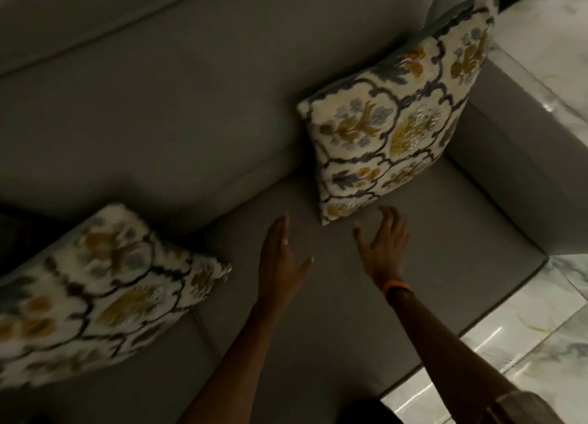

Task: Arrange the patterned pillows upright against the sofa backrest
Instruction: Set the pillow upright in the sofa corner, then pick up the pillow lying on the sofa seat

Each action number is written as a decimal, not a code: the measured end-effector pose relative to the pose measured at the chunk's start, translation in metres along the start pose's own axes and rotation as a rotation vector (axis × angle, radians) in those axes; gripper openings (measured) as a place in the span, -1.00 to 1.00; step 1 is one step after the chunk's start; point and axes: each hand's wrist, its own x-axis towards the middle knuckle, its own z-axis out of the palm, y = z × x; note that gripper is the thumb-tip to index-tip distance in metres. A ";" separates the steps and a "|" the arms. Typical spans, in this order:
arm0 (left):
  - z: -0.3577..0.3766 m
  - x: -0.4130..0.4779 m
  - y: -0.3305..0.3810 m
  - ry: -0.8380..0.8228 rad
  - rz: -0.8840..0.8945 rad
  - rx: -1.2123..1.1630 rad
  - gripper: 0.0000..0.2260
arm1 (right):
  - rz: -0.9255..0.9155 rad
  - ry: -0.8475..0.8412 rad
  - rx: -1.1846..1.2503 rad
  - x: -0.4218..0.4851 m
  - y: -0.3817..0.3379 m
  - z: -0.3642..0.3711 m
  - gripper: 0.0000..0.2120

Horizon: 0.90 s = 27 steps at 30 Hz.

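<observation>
Right hand [383, 248]: fingers spread wide, empty, tips just short of the lower edge of the square floral woven pillow [394, 118] standing against the smooth grey backrest [191, 89]. Left hand [281, 258]: open, flat, empty. Second pillow [95, 293] lies tilted on the seat [350, 312], left.

No text, label, brand, number or sign can be read anywhere in the view. The pillows carry only a floral pattern, without lettering.
</observation>
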 end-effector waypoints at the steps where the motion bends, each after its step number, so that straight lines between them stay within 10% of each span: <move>1: -0.009 -0.022 -0.020 0.005 0.032 0.057 -0.11 | -0.076 -0.058 -0.072 -0.030 -0.011 0.016 -0.21; 10: -0.147 -0.261 -0.230 0.097 0.033 0.279 -0.28 | -0.503 -0.355 -0.243 -0.327 -0.136 0.173 -0.27; 18: -0.307 -0.483 -0.470 0.160 -0.306 0.386 -0.23 | -0.603 -0.431 -0.217 -0.569 -0.265 0.309 -0.22; 24: -0.369 -0.568 -0.578 0.266 -0.788 -0.057 0.09 | -0.050 -0.547 0.181 -0.685 -0.309 0.380 -0.04; 27: -0.388 -0.572 -0.609 0.282 -1.113 -0.660 0.28 | 0.266 -0.501 0.462 -0.701 -0.312 0.395 -0.10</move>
